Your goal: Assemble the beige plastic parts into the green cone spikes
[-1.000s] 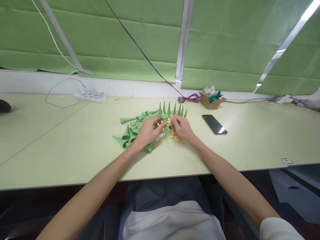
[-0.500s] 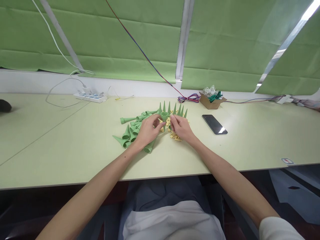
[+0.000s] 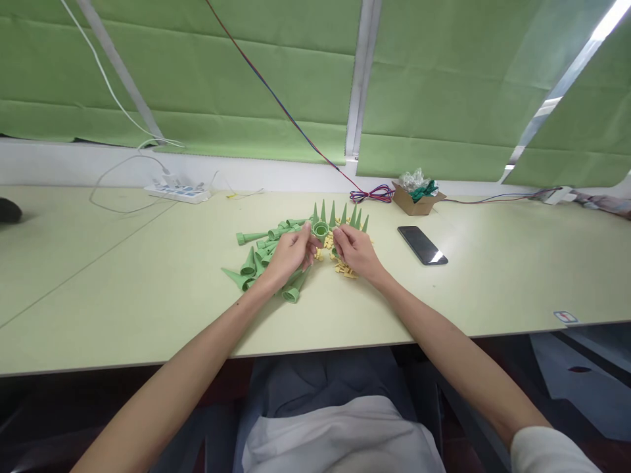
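I have the left hand (image 3: 292, 255) clamped on a hollow green plastic cone (image 3: 321, 235) at its right, mouth tilted toward me. The right hand (image 3: 355, 249) is just beyond; I can't tell its grip.

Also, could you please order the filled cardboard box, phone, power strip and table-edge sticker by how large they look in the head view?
1. Filled cardboard box
2. Phone and power strip, too alike to rank
3. Table-edge sticker
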Demonstrator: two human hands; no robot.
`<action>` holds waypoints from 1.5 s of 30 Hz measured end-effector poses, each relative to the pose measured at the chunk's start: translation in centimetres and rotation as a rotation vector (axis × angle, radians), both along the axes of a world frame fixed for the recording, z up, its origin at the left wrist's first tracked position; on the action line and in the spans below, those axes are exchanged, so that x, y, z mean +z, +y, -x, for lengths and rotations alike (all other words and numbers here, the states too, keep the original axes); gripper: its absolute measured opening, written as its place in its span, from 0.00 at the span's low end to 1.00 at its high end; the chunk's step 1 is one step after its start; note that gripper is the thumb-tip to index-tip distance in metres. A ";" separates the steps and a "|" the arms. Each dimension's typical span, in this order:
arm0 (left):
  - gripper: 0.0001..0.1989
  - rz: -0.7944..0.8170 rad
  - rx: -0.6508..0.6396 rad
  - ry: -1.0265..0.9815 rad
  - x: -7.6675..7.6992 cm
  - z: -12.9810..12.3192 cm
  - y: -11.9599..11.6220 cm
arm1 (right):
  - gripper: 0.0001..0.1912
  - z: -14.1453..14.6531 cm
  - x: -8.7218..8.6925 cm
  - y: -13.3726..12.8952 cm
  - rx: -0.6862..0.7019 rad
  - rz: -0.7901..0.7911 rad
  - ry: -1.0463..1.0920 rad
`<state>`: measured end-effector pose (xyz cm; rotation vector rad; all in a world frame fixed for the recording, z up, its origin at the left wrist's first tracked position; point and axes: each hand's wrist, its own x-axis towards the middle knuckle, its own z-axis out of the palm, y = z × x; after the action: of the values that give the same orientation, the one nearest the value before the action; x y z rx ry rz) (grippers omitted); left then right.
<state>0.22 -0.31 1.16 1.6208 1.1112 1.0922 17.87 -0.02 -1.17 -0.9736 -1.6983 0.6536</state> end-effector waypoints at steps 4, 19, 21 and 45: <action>0.35 0.076 -0.022 -0.049 0.0 0.1 0.1 | 0.27 0.0 0.1 -0.2 0.028 0.001 -0.034; 0.31 0.173 -0.055 -0.042 0.3 0.0 -0.1 | 0.26 -0.2 0.2 -0.2 0.044 -0.013 -0.105; 0.31 0.181 -0.068 -0.044 0.4 -0.1 -0.2 | 0.25 -0.2 0.2 -0.1 0.038 -0.018 -0.108; 0.14 -0.353 -0.034 0.309 -1.3 0.4 0.7 | 0.26 -0.2 -0.1 0.5 -0.103 -0.024 -0.252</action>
<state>-0.19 0.41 -0.10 2.1356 1.1241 1.0836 18.07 0.50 -1.32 -1.1569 -1.8556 0.4567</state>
